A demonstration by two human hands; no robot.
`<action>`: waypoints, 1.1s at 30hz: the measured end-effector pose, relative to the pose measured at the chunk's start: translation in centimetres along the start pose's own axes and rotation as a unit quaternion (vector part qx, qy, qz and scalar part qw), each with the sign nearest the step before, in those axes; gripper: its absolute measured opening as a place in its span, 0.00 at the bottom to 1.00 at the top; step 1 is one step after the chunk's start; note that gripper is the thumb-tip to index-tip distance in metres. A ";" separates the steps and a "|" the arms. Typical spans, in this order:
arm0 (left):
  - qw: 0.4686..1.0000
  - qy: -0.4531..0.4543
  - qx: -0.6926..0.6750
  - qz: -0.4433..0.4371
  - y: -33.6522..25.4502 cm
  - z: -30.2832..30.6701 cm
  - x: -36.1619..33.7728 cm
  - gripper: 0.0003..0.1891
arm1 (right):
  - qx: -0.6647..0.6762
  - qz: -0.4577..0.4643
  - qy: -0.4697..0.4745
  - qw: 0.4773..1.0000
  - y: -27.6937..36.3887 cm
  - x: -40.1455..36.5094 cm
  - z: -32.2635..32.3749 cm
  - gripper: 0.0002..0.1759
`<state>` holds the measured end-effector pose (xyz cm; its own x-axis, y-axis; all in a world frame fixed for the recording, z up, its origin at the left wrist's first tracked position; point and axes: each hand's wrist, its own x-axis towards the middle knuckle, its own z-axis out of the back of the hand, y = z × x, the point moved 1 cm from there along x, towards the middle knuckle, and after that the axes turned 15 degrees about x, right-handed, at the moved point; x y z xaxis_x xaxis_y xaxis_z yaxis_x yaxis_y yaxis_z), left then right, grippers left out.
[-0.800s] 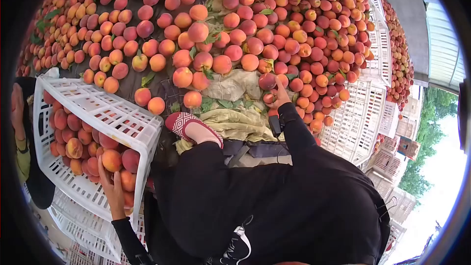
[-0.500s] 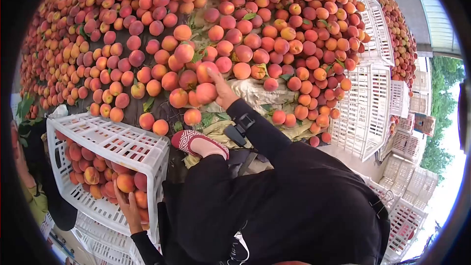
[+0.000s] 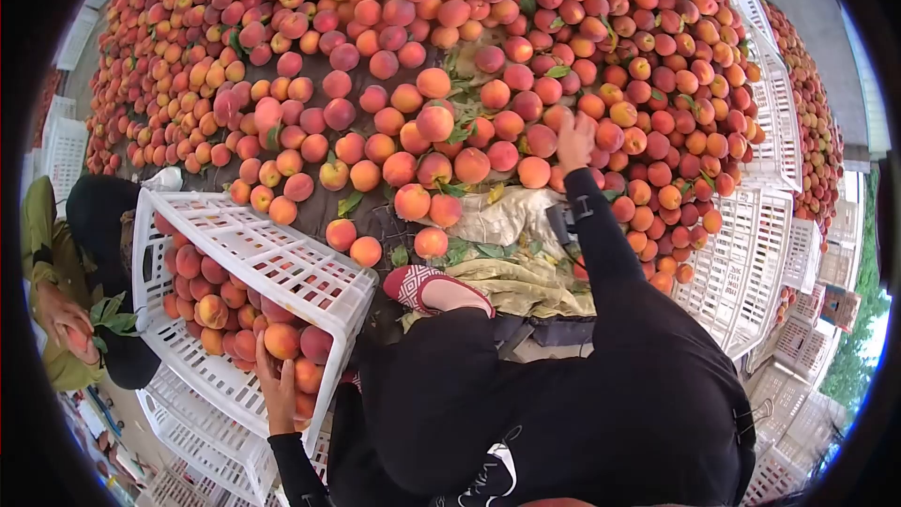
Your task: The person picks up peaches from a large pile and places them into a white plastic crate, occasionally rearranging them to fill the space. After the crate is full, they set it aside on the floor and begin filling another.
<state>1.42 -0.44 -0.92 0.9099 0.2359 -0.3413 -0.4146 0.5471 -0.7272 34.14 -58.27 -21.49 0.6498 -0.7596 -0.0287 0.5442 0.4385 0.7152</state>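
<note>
On my feed the R hand is motion-blurred over the peaches; can't tell if it's gripping any. L hand partly hides fruit in the white crate, whose wall blocks more. Co-worker's sleeve is cut by the L edge. Pile's cropped up top. Lettering on R-side crate is too small; small stuff btm L, ditto.
</note>
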 end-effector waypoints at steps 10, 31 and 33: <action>0.996 0.012 0.032 0.083 -1.5 0.4 -0.3 0.38 | 0.203 -0.148 0.176 0.952 -8.5 10.0 -0.1 0.49; 0.998 0.015 -0.027 0.046 -1.1 0.1 0.0 0.36 | 0.465 0.062 0.444 0.763 22.7 -27.6 -23.9 0.32; 0.997 0.033 -0.035 0.057 -1.5 0.1 0.0 0.36 | 0.502 -0.035 0.532 0.681 23.2 -30.8 -17.2 0.34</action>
<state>2.02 -1.20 0.18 0.8544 0.2388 -0.4615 -0.5180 0.4622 -0.7198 35.88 -16.41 -15.98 0.9482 0.2509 -0.1949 0.3039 -0.5367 0.7872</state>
